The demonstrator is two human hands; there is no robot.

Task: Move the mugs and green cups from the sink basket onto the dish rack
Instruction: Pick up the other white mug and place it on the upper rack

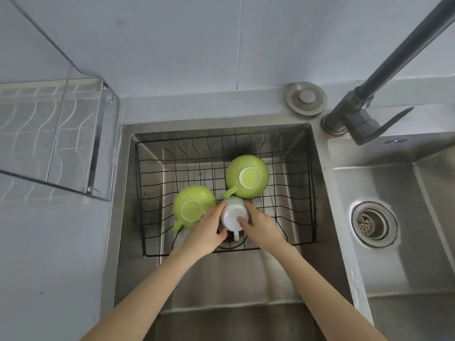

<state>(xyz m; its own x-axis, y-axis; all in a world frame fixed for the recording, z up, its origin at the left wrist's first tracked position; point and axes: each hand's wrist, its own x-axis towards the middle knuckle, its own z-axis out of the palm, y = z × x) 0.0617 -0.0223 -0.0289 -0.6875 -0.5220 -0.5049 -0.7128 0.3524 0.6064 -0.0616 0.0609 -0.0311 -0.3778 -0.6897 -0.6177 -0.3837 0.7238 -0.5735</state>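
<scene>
A black wire sink basket (152,193) sits in the left steel sink. Two green cups lie upside down in it: one (190,205) at the left, another (247,175) further back and right. Between them is an upside-down white mug (232,214), its handle pointing toward me. My left hand (209,228) grips the mug's left side and my right hand (259,225) holds its right side, a fingertip resting on its base. The wire dish rack (56,141) stands on the counter at the left with nothing on it.
A dark faucet (364,112) rises at the back right, its spout reaching up out of view. A round metal cap (306,97) lies behind the sink. The right basin has a strainer drain (373,223). Grey counter stretches below the rack.
</scene>
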